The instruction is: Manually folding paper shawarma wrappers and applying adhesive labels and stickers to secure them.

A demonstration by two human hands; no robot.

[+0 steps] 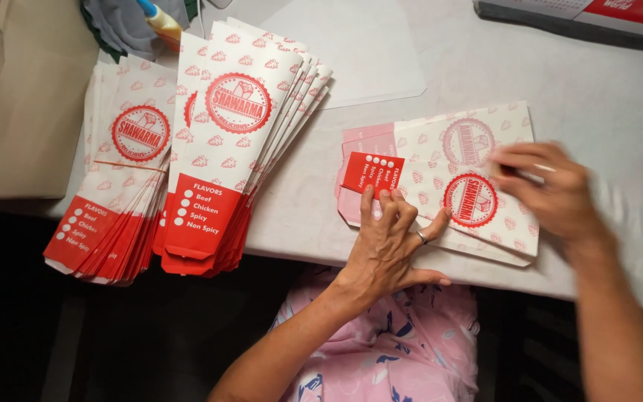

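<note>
1. White-and-red paper sleeve [448,175] lies flat on the pale tabletop [604,97], at about 3 o'clock from the middle of the view, on top of more like it.
2. Left hand [388,242], a ring on one finger, presses spread fingers flat on the sleeve's folded red flap [372,173], at its 9 o'clock end; it grips nothing.
3. Right hand [552,190] is blurred, its fingers loosely curled and resting on the sleeve's 3 o'clock end; whether it pinches the paper, I cannot tell.
4. Two fanned stacks of sleeves [217,149] lie at 9 o'clock, overhanging the tabletop's near edge.
5. Pink flowered clothing [403,350] shows at 6 o'clock.
</note>
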